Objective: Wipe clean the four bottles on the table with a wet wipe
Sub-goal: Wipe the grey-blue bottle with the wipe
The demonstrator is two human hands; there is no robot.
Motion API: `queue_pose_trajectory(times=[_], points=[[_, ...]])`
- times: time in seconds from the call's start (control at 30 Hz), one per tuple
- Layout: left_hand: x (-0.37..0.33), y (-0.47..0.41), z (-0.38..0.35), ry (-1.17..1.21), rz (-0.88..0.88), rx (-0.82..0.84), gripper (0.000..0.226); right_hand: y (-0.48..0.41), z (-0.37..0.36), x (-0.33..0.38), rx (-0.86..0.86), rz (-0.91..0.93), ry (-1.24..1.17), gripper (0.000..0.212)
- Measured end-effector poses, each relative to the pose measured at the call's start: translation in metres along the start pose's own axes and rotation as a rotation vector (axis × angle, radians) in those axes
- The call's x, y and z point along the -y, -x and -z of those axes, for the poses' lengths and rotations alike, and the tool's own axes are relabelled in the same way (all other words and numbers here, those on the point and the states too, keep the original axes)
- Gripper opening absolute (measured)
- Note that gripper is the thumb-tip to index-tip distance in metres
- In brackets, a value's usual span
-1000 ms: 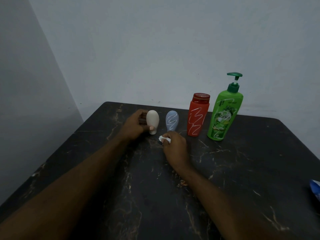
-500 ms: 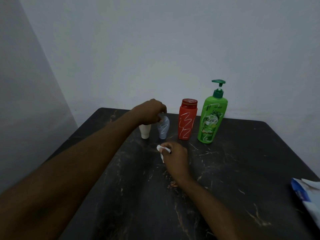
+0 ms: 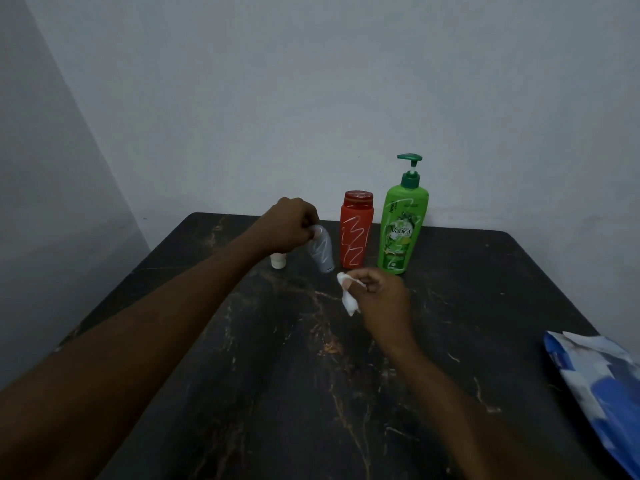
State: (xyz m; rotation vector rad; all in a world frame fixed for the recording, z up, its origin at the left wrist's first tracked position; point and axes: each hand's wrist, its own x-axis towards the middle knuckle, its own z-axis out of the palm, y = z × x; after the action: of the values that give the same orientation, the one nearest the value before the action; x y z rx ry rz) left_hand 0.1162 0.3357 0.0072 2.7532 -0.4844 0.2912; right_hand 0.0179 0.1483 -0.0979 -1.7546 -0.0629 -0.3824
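A tilted grey bottle (image 3: 322,252) is gripped at its top by the left hand (image 3: 289,226), and a crumpled wet wipe (image 3: 348,295) is pinched by the right hand (image 3: 385,301) nearby.

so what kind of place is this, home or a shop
Probably a plain room at home, not a shop: a dark marbled table stands in a corner of bare pale walls, with a green pump bottle and a wipes pack on it.

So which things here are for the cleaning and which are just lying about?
For the job: white bottle, grey-blue bottle (left hand holds it), red bottle, green pump bottle, wet wipe (right hand pinches it).
Just lying about: blue and white packet.
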Motion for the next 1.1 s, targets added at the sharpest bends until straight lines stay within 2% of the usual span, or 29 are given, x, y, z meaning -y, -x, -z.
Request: queue_pose_trajectory(times=[0.2, 0.37, 0.5, 0.63, 0.83, 0.97, 1.1], points=[[-0.031, 0.091, -0.015, 0.440, 0.225, -0.085, 0.011, 0.036, 0.061, 0.015, -0.031, -0.110, -0.025, 0.012], [-0.064, 0.162, -0.048, 0.951, 0.435, -0.016, 0.012, 0.085, 0.095, 0.014, -0.021, -0.226, 0.062, 0.026], [-0.094, 0.205, -0.081, 1.223, 0.532, 0.041, 0.018, 0.131, 0.106, 0.003, -0.003, -0.240, 0.255, 0.026], [-0.106, 0.222, -0.099, 1.303, 0.536, 0.046, 0.021, 0.153, 0.110, -0.009, -0.058, -0.155, 0.376, 0.019], [-0.113, 0.229, -0.100, 1.292, 0.523, 0.044, 0.022, 0.160, 0.106, -0.014, -0.084, -0.018, 0.455, 0.019], [-0.112, 0.230, -0.102, 1.289, 0.512, 0.032, 0.023, 0.164, 0.099, -0.013, -0.085, 0.047, 0.433, 0.018], [-0.111, 0.229, -0.104, 1.292, 0.515, 0.021, 0.022, 0.163, 0.092, -0.013, -0.118, 0.003, 0.355, 0.013]])
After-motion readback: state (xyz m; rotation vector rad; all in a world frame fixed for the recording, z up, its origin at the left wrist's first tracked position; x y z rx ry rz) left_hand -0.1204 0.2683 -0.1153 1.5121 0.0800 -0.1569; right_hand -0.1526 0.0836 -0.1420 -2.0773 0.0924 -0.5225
